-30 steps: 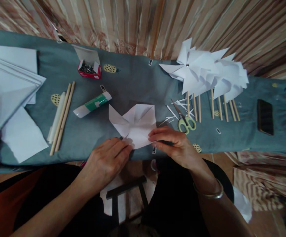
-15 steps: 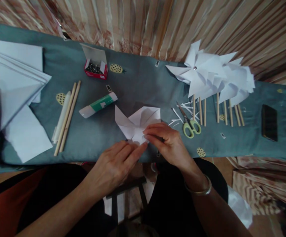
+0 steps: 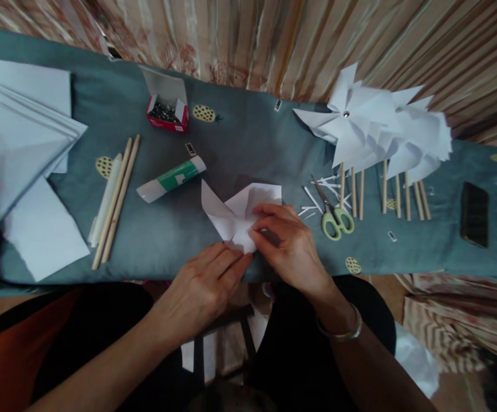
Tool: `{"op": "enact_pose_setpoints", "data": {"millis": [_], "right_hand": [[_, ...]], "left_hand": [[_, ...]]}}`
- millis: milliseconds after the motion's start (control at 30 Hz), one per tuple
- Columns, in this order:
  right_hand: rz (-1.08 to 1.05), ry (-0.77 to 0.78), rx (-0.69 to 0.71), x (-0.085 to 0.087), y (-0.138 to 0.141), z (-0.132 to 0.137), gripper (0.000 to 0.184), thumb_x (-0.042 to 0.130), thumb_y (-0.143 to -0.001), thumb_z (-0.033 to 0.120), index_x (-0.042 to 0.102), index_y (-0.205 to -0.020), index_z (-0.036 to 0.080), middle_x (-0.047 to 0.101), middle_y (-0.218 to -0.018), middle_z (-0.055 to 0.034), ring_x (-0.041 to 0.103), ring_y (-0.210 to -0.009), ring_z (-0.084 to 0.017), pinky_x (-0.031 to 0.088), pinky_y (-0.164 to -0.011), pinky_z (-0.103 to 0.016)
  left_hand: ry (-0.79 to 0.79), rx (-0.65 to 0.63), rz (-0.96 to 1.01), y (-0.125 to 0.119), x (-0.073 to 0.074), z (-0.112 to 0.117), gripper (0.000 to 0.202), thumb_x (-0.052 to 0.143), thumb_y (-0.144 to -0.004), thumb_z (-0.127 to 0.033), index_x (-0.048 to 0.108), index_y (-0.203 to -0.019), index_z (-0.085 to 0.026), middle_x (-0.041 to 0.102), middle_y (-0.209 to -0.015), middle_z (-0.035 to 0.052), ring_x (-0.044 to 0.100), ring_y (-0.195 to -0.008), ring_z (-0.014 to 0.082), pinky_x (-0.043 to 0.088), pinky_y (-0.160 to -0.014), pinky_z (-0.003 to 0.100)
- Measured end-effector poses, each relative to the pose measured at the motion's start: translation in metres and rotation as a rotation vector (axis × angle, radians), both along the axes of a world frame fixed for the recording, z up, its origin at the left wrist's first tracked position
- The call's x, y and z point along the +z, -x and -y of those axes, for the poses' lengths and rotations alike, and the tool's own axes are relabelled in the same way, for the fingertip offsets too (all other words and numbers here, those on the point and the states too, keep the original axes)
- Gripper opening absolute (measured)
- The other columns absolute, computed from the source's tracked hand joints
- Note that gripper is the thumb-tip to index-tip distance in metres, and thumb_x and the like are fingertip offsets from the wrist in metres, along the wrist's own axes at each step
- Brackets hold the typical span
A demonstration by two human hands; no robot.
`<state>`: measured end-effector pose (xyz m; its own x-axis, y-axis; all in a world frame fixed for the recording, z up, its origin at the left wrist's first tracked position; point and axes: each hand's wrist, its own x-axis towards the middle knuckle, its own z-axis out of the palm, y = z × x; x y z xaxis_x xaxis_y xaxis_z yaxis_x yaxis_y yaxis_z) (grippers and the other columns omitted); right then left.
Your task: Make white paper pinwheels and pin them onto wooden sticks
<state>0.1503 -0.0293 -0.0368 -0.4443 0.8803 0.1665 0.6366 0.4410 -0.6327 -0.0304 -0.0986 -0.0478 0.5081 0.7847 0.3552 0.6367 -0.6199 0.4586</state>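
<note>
A white paper pinwheel (image 3: pixel 244 207), partly folded, lies at the table's near edge. My left hand (image 3: pixel 208 280) is closed on its lower edge, fingertips pressing the paper from the left. From the right, my right hand (image 3: pixel 289 243) pinches a flap near the middle between thumb and fingers; a bracelet circles that wrist. The pinched spot is partly hidden by my fingers. Just beyond the pinwheel, to the left, lies a white and green glue stick (image 3: pixel 172 178). Scissors with green handles (image 3: pixel 333 220) rest to the right of my right hand.
Finished pinwheels (image 3: pixel 373 126) with wooden sticks (image 3: pixel 385 189) lie at the back right, near paper scraps (image 3: pixel 312 197) and a phone (image 3: pixel 474 214). A red box of pins (image 3: pixel 166 117) stands open behind. Loose sticks (image 3: pixel 119 200) and paper sheets (image 3: pixel 25 137) are leftward.
My right hand's fingers have shifted and spread slightly over the paper's right side. My left index finger has drawn back a little from the right hand. The view has shifted slightly.
</note>
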Motion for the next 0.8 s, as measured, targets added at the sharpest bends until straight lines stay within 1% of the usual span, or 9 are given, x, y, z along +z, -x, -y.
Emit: {"op": "enact_pose_setpoints", "data": {"millis": [133,433,800], "right_hand": [[0.006,0.001,0.000,0.0016,0.0017,-0.0003,0.013,0.059,-0.085,0.014,0.068,-0.079,0.020,0.069,-0.108,-0.0097,0.060,-0.105,-0.024,0.048,-0.095,-0.043],[0.004,0.010,-0.017,0.0011,0.0030,-0.0001,0.011,0.060,-0.084,0.014,0.067,-0.081,0.021,0.069,-0.108,-0.0095,0.061,-0.105,-0.024,0.049,-0.094,-0.042],[0.002,0.000,-0.009,-0.0011,0.0019,0.0001,0.006,0.063,-0.084,0.015,0.067,-0.082,0.019,0.069,-0.108,-0.0101,0.060,-0.106,-0.025,0.049,-0.094,-0.042]], "left_hand": [[0.034,0.004,0.037,-0.0012,0.0016,-0.0015,0.028,0.055,-0.088,-0.006,0.060,-0.115,-0.005,0.067,-0.099,0.0124,0.063,-0.090,0.0216,0.060,-0.080,0.038],[0.063,0.006,0.079,-0.0016,0.0028,-0.0023,0.026,0.055,-0.089,-0.007,0.059,-0.115,-0.005,0.066,-0.097,0.0120,0.062,-0.087,0.0205,0.060,-0.076,0.037],[0.052,0.005,0.075,-0.0012,-0.0004,0.0003,0.029,0.058,-0.087,-0.006,0.060,-0.115,-0.003,0.065,-0.099,0.0137,0.061,-0.090,0.0224,0.060,-0.079,0.040]]}}
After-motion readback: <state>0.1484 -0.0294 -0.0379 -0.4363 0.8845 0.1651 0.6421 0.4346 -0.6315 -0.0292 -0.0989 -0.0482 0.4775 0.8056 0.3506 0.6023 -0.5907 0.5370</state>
